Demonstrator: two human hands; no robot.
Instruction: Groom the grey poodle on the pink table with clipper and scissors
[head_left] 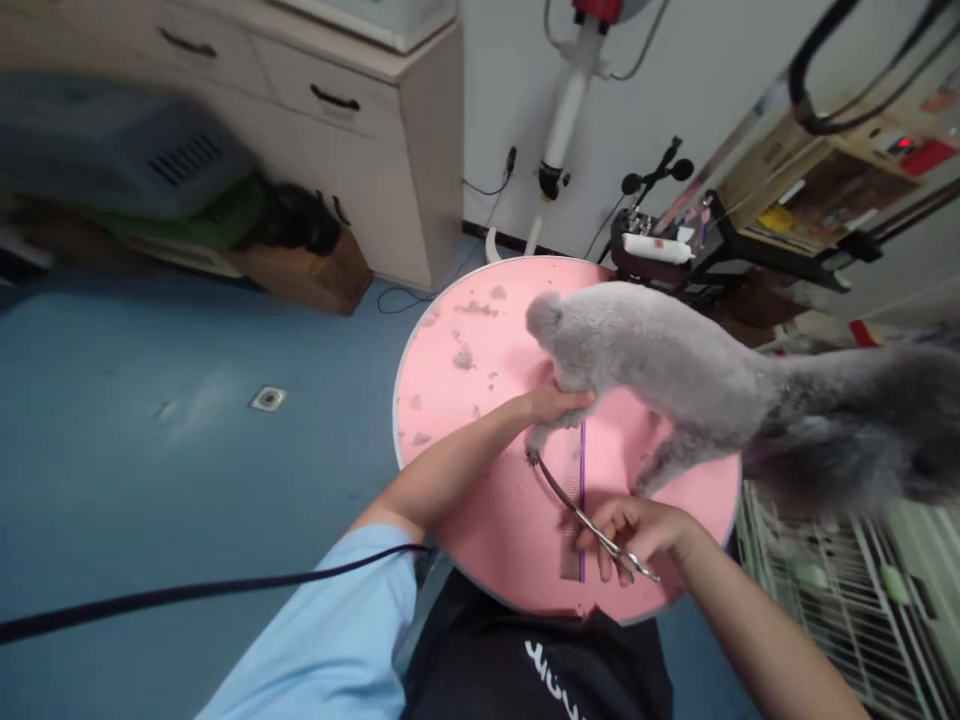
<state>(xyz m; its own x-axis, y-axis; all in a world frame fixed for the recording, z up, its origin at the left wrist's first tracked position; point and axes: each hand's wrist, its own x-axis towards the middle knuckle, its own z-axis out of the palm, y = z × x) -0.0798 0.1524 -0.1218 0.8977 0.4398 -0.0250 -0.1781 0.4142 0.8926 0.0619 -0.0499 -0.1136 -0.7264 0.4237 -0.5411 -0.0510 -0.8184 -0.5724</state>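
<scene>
A grey dog (pixel 660 340) with a closely clipped body and longer fur toward the head stands on a round pink table (pixel 480 500). My left hand (pixel 559 400) is closed around one of its hind legs, just above the paw (pixel 534 445). In my right hand (pixel 637 535) is a pair of curved scissors (pixel 566 500), fingers at the handle end. The scissor tips are at the paw; whether they touch the fur I cannot tell. Beneath the scissors a comb with a purple spine (pixel 583 500) lies on the table.
Tufts of grey fur (pixel 463 357) are scattered over the table's far left. A black cord (pixel 225 590) crosses at lower left. Behind are a white cabinet (pixel 345 150), a tool tray holding a white tube (pixel 658 248), and a wire cage (pixel 847 600) at right.
</scene>
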